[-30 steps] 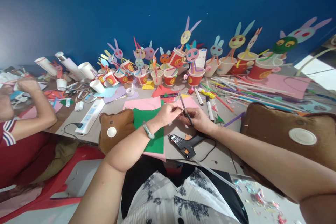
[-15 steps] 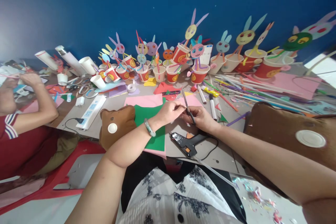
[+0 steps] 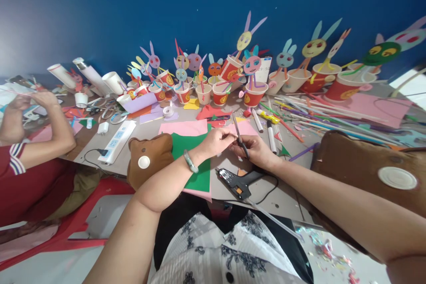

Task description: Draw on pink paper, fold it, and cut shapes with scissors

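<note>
My right hand (image 3: 254, 151) is closed around a pair of scissors (image 3: 237, 128), whose blades point up and away from me. Close beside it, my left hand (image 3: 218, 142), with a bangle at the wrist, is closed in a pinch near the blades. What sits between its fingertips is too small to make out. Green paper (image 3: 191, 155) lies under my left forearm, with pink paper (image 3: 183, 127) beyond it. Just below my hands a black glue gun (image 3: 238, 183) rests on the table, a clear glue stick coming out of its back.
Paper cups (image 3: 254, 94) with rabbit-faced figures line the back by the wall. Markers (image 3: 271, 135) and coloured pipe cleaners (image 3: 326, 117) lie right. Brown cushions (image 3: 149, 153) flank me. A power strip (image 3: 118, 141) is left, near another person's arm (image 3: 49, 137).
A purple sheet by the cups at the left now stands tilted up, partly covering a white cup. The view has shifted slightly. My hands and the scissors have hardly moved.
</note>
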A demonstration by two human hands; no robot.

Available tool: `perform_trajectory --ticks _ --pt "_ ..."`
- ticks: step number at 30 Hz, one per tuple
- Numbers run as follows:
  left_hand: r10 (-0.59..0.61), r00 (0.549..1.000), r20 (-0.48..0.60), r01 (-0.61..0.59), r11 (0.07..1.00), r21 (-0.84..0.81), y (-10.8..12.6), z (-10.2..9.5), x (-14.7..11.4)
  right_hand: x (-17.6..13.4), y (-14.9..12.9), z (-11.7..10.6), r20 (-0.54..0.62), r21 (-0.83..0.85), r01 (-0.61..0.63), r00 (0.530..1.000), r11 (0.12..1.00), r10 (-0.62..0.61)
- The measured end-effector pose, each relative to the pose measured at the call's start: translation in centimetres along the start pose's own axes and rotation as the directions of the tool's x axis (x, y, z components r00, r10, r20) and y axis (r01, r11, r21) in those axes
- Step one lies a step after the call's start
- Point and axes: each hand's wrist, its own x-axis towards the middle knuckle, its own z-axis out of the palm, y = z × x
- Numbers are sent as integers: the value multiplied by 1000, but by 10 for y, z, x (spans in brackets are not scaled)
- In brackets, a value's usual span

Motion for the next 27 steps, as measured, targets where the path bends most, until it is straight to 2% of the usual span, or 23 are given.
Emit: perform_trajectory --ticks 8,12,17,24,27 --pt "-118 990 75 131 970 -204 12 -9 -2 -1 -3 -2 -59 -4 15 998 1000 -15" --pt "-174 981 87 189 958 -216 20 -12 -2 -2 -7 0 -81 23 11 997 1000 -10" --pt "-207 978 36 210 953 -220 22 -13 -3 -4 -11 0 -82 23 8 997 1000 -7" --pt "-238 960 -147 189 939 -286 19 -17 -2 -4 -9 -1 -102 -8 22 994 1000 -23" --pt "-233 970 -70 202 932 -300 21 -16 -2 -3 -9 0 -111 17 13 994 1000 -11"
